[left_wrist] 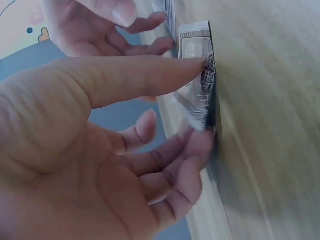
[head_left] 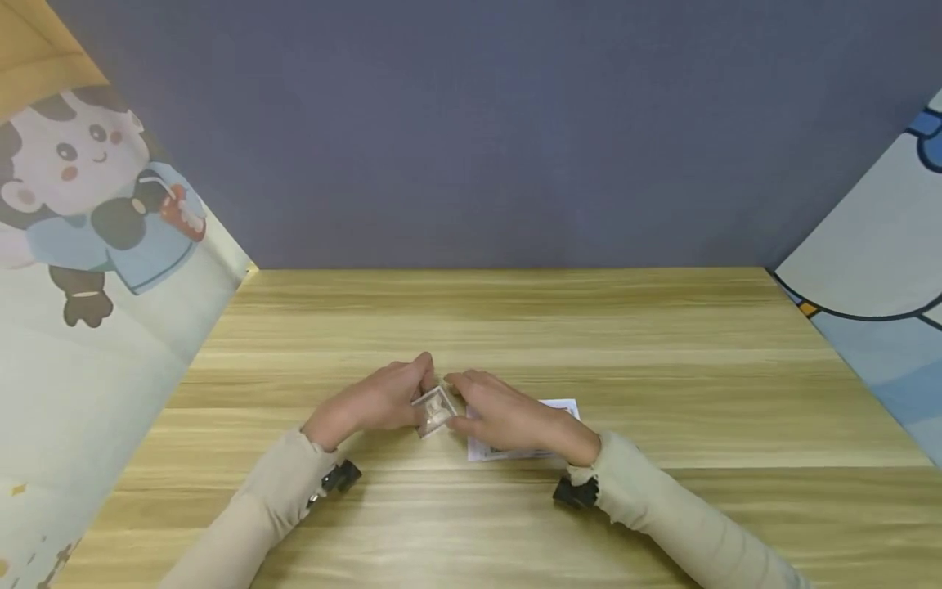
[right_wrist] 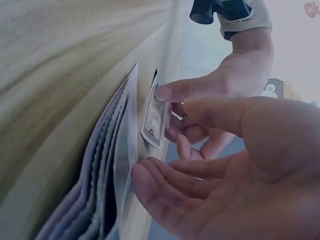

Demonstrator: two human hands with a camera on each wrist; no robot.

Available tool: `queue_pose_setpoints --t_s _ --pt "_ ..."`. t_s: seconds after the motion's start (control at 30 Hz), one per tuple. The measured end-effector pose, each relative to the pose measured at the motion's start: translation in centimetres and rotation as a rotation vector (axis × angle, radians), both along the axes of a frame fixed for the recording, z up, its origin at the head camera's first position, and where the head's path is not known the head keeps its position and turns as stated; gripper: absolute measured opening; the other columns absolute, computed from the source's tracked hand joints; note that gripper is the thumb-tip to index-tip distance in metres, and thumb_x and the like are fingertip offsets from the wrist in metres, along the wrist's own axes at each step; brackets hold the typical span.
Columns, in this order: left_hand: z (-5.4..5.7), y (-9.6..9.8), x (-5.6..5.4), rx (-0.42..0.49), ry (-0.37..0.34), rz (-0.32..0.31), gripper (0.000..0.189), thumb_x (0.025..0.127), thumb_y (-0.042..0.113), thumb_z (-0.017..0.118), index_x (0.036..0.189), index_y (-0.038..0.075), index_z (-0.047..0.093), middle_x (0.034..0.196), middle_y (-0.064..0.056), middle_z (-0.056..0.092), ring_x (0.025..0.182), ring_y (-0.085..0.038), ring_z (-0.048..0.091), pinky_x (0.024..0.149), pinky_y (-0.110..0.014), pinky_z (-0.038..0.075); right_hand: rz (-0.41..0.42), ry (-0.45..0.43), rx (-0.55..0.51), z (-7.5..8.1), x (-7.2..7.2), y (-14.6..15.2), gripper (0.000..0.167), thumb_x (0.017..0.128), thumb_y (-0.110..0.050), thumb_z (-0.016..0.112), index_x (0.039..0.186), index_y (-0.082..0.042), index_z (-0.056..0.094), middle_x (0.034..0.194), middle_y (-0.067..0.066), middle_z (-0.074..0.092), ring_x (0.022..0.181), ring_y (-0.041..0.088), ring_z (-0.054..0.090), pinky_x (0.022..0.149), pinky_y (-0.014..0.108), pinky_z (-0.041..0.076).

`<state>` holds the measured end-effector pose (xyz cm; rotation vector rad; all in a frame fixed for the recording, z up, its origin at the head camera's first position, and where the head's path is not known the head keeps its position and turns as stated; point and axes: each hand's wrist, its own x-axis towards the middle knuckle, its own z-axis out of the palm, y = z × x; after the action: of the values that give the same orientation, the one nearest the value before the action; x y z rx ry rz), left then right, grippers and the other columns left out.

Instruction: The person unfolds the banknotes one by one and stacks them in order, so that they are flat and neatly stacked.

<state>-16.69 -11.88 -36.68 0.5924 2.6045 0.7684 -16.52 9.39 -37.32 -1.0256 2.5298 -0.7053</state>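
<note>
My left hand [head_left: 379,398] pinches a small printed paper slip [head_left: 436,411], its thumb lying across the printed face and its other fingers curled at the far edge. Fine dark line patterns and a pale border mark the slip [left_wrist: 192,45], which looks partly folded or bent in the left wrist view. Close to its right side is my right hand [head_left: 511,415], fingers loosely bent, gripping nothing. Beneath that hand lies a stack of white-edged printed sheets [head_left: 482,450]. In the right wrist view the right fingertips are at the edge of the stack [right_wrist: 125,145]; whether they touch it is unclear.
A light wood-grain table [head_left: 471,523] spreads under both hands. Behind it rises a plain grey-blue panel [head_left: 515,131]. Cartoon-printed side panels [head_left: 147,327] flank the table. Both wrists carry small black cameras [head_left: 576,492].
</note>
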Motion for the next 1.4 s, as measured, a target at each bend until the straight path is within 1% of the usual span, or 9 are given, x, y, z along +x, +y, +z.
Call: queue_pose_setpoints --t_s 0.13,0.27,0.4,0.57,0.77,1.0,1.1,1.27,1.4 --pt "-0.2 0.3 -0.2 0.048 0.028 -0.056 0.039 0.082 -0.003 0.073 0.11 0.009 0.049 0.081 -0.003 0.059 0.067 -0.013 0.052 0.058 -0.028 0.047 -0.034 -0.091 -0.127 -0.4 -0.3 0.2 0.058 0.099 -0.021 0.063 0.147 0.003 0.039 0.116 0.007 0.065 0.105 0.017 0.061 0.088 0.033 0.053" --pt "0.0 0.4 -0.5 0.151 0.048 -0.119 0.042 0.084 -0.001 0.074 0.116 0.008 0.048 0.078 0.0 0.06 0.066 -0.012 0.055 0.059 -0.026 0.048 -0.12 -0.153 -0.314 -0.3 -0.6 0.5 0.044 0.096 -0.011 0.066 0.136 0.001 0.052 0.092 0.0 0.067 0.08 0.012 0.063 0.066 0.026 0.054" --pt "0.5 0.4 -0.8 0.298 0.05 -0.138 0.04 0.086 0.001 0.073 0.117 0.006 0.049 0.077 -0.001 0.061 0.067 -0.015 0.058 0.06 -0.028 0.051 -0.196 -0.117 -0.427 0.5 -0.9 0.9 0.024 0.091 -0.009 0.072 0.113 -0.002 0.066 0.083 0.0 0.067 0.075 0.013 0.062 0.065 0.027 0.053" --pt "0.9 0.6 -0.9 0.426 0.057 -0.122 0.023 0.092 0.011 0.071 0.108 0.009 0.055 0.079 -0.002 0.062 0.071 -0.02 0.06 0.062 -0.029 0.052 -0.217 -0.055 -0.452 1.8 -1.1 1.7 0.006 0.09 -0.012 0.075 0.087 -0.011 0.069 0.079 -0.001 0.065 0.074 0.015 0.061 0.067 0.029 0.053" --pt "1.2 0.2 -0.9 0.651 -0.104 -0.117 0.018 0.1 0.021 0.061 0.108 0.005 0.06 0.09 -0.013 0.065 0.079 -0.041 0.063 0.07 -0.051 0.058 -0.215 -0.019 -0.464 4.5 -1.1 2.7 0.003 0.091 -0.011 0.072 0.089 -0.009 0.073 0.079 0.0 0.067 0.073 0.017 0.062 0.066 0.03 0.054" --pt "0.7 0.1 -0.3 0.922 -0.316 -0.16 0.045 0.108 0.034 0.042 0.126 -0.006 0.052 0.116 -0.011 0.061 0.106 -0.024 0.06 0.091 -0.047 0.053 -0.174 -0.061 -0.507 5.7 -0.4 3.2 0.007 0.094 -0.009 0.069 0.096 -0.007 0.075 0.08 0.001 0.07 0.068 0.022 0.064 0.061 0.035 0.058" --pt "0.3 0.8 0.1 0.953 -0.348 -0.212 0.056 0.108 0.042 0.037 0.134 -0.006 0.047 0.126 -0.012 0.059 0.118 -0.025 0.057 0.101 -0.047 0.047 -0.148 -0.061 -0.533 5.3 0.4 3.4 0.009 0.095 -0.011 0.068 0.099 -0.01 0.076 0.08 -0.001 0.071 0.063 0.023 0.065 0.057 0.037 0.058" --pt "-0.1 2.3 1.2 0.885 -0.378 -0.244 0.059 0.107 0.045 0.035 0.147 0.001 0.04 0.14 -0.017 0.051 0.129 -0.029 0.051 0.109 -0.049 0.04 -0.068 0.068 -0.508 4.6 1.8 3.8 0.016 0.099 -0.02 0.063 0.106 -0.012 0.075 0.08 -0.005 0.071 0.058 0.015 0.064 0.055 0.028 0.057" --pt "-0.2 3.2 2.2 0.937 -0.467 -0.246 0.061 0.107 0.041 0.039 0.153 0.001 0.03 0.139 -0.018 0.051 0.121 -0.029 0.056 0.101 -0.047 0.049 -0.015 0.323 -0.47 4.1 2.9 3.9 0.016 0.097 -0.018 0.066 0.108 -0.01 0.076 0.094 -0.002 0.072 0.072 0.007 0.062 0.062 0.021 0.054"
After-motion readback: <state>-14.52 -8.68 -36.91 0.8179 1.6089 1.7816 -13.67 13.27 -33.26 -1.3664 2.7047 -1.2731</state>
